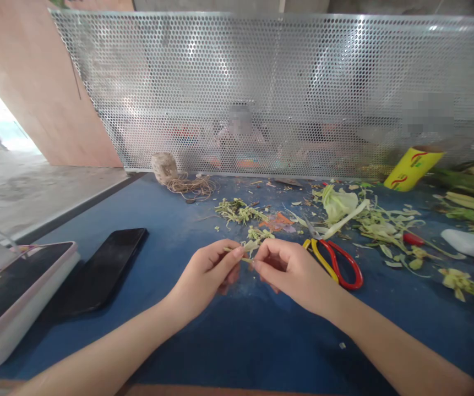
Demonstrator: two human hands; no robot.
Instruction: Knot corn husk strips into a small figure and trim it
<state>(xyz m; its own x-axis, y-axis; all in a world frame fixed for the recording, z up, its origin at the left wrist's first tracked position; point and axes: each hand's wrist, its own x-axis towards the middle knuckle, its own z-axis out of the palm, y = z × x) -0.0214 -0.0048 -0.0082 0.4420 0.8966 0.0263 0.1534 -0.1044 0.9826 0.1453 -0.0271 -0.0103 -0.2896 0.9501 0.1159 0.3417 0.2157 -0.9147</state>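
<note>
My left hand (216, 264) is closed in a pinch, thumb against forefinger, on a thin pale strand (246, 260). Close beside it, my right hand (282, 267) pinches the same strand near its other end. Whether it is a plant stem or a piece of twine, I cannot tell. Just beyond the fingertips lie pale green flower buds (259, 234), with a small bunch of similar buds (240, 211) farther back. Scissors (346, 269) with one red and one yellow handle rest just right of my right hand, blades pointing away.
A black phone (108, 269) and a pale-rimmed tray (26, 297) are at left. A twine tangle (191, 187) lies by a whitish block (164, 166). Plant scraps (385, 225) and a yellow tube (414, 169) occupy the right. A perforated metal screen (286, 93) closes the back; a person sits beyond.
</note>
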